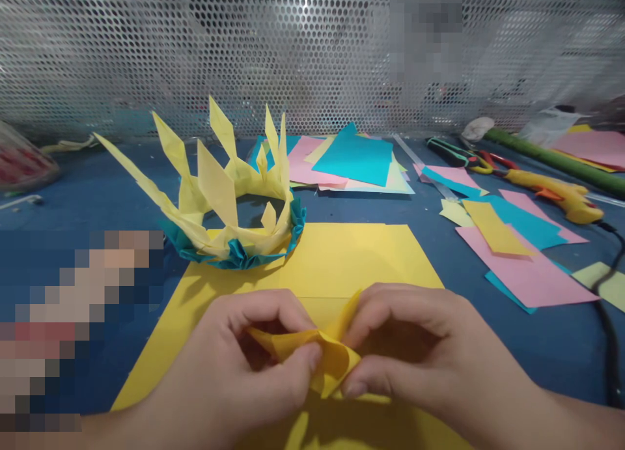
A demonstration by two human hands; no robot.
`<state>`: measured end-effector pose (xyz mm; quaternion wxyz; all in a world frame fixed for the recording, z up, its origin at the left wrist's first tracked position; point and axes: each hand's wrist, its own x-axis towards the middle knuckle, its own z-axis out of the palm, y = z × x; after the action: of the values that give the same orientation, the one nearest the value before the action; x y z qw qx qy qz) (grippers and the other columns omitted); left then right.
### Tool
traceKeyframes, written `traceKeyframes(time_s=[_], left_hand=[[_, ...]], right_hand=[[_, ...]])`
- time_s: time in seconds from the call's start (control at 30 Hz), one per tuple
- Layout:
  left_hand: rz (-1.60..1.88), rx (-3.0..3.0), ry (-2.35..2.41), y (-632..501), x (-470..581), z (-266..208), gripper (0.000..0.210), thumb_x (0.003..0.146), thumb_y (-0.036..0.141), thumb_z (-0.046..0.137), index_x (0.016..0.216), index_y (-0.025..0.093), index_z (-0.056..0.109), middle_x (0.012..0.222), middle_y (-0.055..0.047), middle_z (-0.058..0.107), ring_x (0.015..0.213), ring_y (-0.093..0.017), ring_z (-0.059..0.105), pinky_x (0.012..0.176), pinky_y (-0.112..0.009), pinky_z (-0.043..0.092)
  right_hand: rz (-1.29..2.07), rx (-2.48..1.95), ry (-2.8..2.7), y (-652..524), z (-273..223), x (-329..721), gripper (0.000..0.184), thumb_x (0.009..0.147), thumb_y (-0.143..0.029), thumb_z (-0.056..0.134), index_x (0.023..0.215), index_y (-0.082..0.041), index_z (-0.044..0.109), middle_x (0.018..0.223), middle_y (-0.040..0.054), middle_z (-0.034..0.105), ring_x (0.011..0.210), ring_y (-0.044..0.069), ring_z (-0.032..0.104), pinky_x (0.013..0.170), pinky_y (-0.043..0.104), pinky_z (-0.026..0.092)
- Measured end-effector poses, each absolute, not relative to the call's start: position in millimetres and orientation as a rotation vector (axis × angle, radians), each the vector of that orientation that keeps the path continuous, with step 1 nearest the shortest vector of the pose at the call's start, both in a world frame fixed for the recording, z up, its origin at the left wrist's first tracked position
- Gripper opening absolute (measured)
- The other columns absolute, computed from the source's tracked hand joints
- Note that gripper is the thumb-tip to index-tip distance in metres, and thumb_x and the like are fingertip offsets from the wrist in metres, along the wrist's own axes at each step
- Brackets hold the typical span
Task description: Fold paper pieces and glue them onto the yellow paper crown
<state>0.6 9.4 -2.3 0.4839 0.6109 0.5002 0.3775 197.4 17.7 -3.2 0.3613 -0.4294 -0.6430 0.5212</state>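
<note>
Between my two hands is a piece of folded yellow paper [336, 362], bent into curved flaps. My left hand [266, 352] pinches its left side between thumb and fingers. On the other side, my right hand [405, 346] grips the right edge, thumb low and fingers behind. Both hands hover over large yellow sheets [361, 258] lying on the table. Beyond my left hand stands a pale yellow paper crown [217, 189] with tall pointed spikes and a blue-green folded band [239, 254] round its base. The crown rests partly on the yellow sheets.
Coloured paper sheets [354, 157] are piled behind the crown. Loose pink, blue and yellow pieces [527, 267] lie at right, near a yellow glue gun [556, 193], its black cord [608, 326], and pliers [449, 153]. A perforated metal panel [303, 59] closes off the back.
</note>
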Motion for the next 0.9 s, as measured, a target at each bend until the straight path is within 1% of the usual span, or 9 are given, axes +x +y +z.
traceKeyframes(time_s=[0.1,0.23,0.4,0.5,0.57,0.7,0.8,0.83,0.9], left_hand=[[0.934,1.508,1.188,8.8,0.0,-4.3,0.018,0.067,0.017,0.065,0.049,0.02,0.063,0.049,0.003,0.06,0.048,-0.01,0.054,0.046,-0.015,0.044],[0.93,1.531,1.189,9.4,1.9,-5.8,0.019,0.067,0.015,0.065,0.049,0.019,0.064,0.049,0.003,0.061,0.047,-0.009,0.056,0.046,-0.013,0.046],[1.002,1.578,1.13,9.2,3.5,-4.2,0.021,0.069,0.011,0.065,0.05,0.02,0.066,0.048,0.006,0.06,0.042,-0.005,0.052,0.041,-0.008,0.04],[0.942,1.577,1.18,9.2,2.8,-2.4,0.019,0.069,0.013,0.065,0.051,0.019,0.07,0.049,0.004,0.064,0.044,-0.007,0.056,0.043,-0.009,0.043],[0.905,1.515,1.19,8.2,1.6,-3.4,0.018,0.071,0.015,0.067,0.055,0.019,0.073,0.051,0.003,0.065,0.045,-0.008,0.058,0.043,-0.009,0.045],[0.782,1.194,1.09,4.4,-0.3,-9.6,0.01,0.075,0.024,0.076,0.066,0.021,0.075,0.064,0.005,0.066,0.039,-0.007,0.059,0.038,-0.012,0.047],[0.713,1.102,1.097,3.2,-0.6,-11.1,0.013,0.075,0.028,0.079,0.067,0.019,0.073,0.069,0.004,0.066,0.04,-0.008,0.061,0.039,-0.015,0.051],[0.696,1.101,1.107,3.3,-0.7,-10.8,0.016,0.076,0.029,0.079,0.066,0.019,0.072,0.066,0.004,0.065,0.039,-0.008,0.061,0.039,-0.015,0.05],[0.663,1.119,1.137,3.7,-1.1,-9.8,0.02,0.079,0.03,0.076,0.064,0.018,0.07,0.054,0.005,0.062,0.037,-0.007,0.057,0.04,-0.014,0.049]], right_hand=[[1.438,-1.138,-1.626,18.2,-2.2,195.5,0.026,0.066,-0.033,0.091,0.062,-0.019,0.069,0.064,-0.0023,0.07,0.061,0.011,0.063,0.057,0.018,0.049],[1.466,-1.155,-1.599,17.3,-3.0,195.4,0.032,0.07,-0.035,0.087,0.059,-0.019,0.061,0.064,-0.0032,0.066,0.061,0.011,0.057,0.056,0.02,0.045],[1.429,-1.181,-1.652,16.4,-5.0,197.2,0.032,0.076,-0.034,0.081,0.06,-0.02,0.056,0.065,-0.0025,0.063,0.062,0.012,0.056,0.057,0.022,0.043],[1.408,-1.199,-1.649,16.5,-5.6,197.1,0.035,0.076,-0.038,0.081,0.06,-0.02,0.055,0.064,-0.0031,0.06,0.062,0.012,0.054,0.057,0.022,0.042],[1.403,-1.199,-1.652,16.5,-5.6,196.6,0.035,0.077,-0.039,0.08,0.061,-0.02,0.055,0.064,-0.0038,0.059,0.061,0.011,0.052,0.057,0.022,0.042],[1.364,-1.234,-1.673,16.6,-4.6,197.0,0.033,0.08,-0.035,0.073,0.061,-0.021,0.052,0.062,-0.0043,0.055,0.059,0.011,0.049,0.054,0.021,0.04],[1.357,-1.243,-1.695,16.4,-3.9,198.8,0.031,0.081,-0.035,0.07,0.061,-0.021,0.051,0.061,-0.0037,0.056,0.057,0.011,0.049,0.052,0.022,0.04],[1.355,-1.242,-1.706,16.4,-3.8,199.4,0.031,0.081,-0.035,0.07,0.061,-0.021,0.051,0.061,-0.0037,0.056,0.057,0.011,0.049,0.052,0.022,0.04],[1.334,-1.241,-1.727,16.6,-3.5,199.7,0.031,0.081,-0.033,0.07,0.061,-0.021,0.05,0.06,-0.004,0.055,0.056,0.01,0.048,0.052,0.021,0.039]])
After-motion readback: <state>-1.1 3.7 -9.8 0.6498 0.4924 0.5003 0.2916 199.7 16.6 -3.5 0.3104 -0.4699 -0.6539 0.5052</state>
